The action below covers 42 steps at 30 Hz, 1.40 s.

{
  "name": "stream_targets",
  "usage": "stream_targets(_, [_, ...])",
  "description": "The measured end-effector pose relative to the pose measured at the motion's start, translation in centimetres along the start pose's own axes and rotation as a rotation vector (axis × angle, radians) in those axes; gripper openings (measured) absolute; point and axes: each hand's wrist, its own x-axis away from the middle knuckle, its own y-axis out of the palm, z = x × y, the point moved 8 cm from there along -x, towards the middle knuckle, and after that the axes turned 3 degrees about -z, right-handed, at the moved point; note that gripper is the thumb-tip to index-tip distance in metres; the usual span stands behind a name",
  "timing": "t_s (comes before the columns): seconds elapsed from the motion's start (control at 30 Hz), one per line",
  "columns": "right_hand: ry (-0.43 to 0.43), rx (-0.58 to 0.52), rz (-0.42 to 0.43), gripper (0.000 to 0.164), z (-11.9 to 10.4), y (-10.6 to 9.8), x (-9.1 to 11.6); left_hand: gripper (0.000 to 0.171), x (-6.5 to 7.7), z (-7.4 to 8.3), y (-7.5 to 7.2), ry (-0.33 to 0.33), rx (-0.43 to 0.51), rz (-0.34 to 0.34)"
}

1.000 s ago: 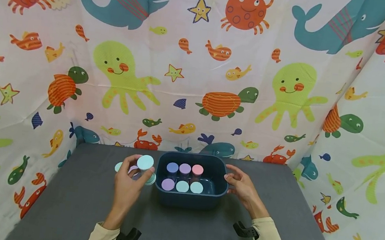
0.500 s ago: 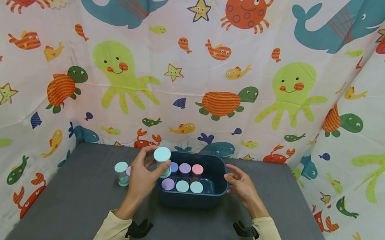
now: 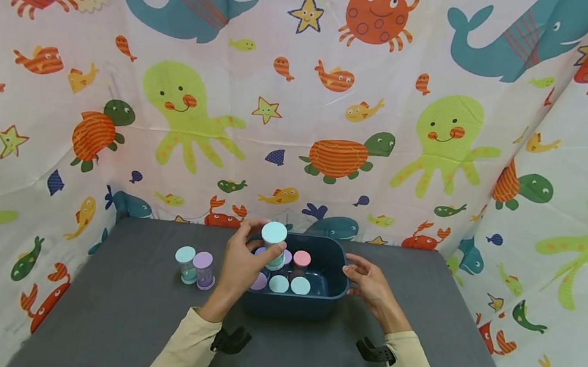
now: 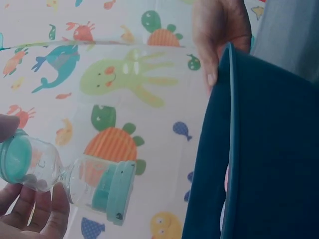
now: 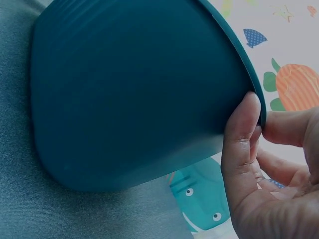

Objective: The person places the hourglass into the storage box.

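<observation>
My left hand (image 3: 244, 259) holds a mint-capped hourglass (image 4: 62, 169) with a clear narrow-waisted body. In the head view it is above the left part of a dark blue plastic bin (image 3: 286, 307). My right hand (image 3: 372, 284) pinches the bin's right end at the rim, the thumb (image 5: 242, 124) against the outer wall. Inside the bin, a pink-capped hourglass (image 3: 301, 259), a mint-capped hourglass (image 3: 300, 286) and several others stand in two rows at the left and middle. My left hand partly hides the leftmost ones.
Left of the bin on the grey table (image 3: 114, 308) stand another mint-capped hourglass (image 3: 186, 262) and a purple-capped hourglass (image 3: 203, 270). A curtain (image 3: 294, 177) printed with sea animals hangs behind the table and along its sides.
My left hand has carried the mint-capped hourglass rightward from the left of the bin to above it, uncovering the two hourglasses on the table. My right hand has stayed at the bin's rim.
</observation>
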Motion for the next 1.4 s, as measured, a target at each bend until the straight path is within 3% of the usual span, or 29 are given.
stream_targets(0.23, [-0.004, 0.001, 0.012, 0.043, -0.1, -0.3, -0.1, 0.049, -0.6, -0.4, 2.4, -0.048, -0.004, -0.116])
stream_targets(0.4, [0.000, 0.001, 0.007, 0.042, -0.1, -0.2, 0.0, 0.051, -0.8, -1.4, 4.3, -0.112, -0.051, -0.250])
stream_targets(0.77, [0.002, 0.001, -0.010, 0.043, -0.2, 0.0, 0.0, 0.049, -1.6, -2.1, 7.7, -0.118, -0.177, -0.436])
stream_targets(1.4, [0.011, 0.007, -0.027, 0.044, -0.2, 0.1, 0.1, 0.047, -2.8, -4.0, 9.5, -0.140, -0.235, -0.487])
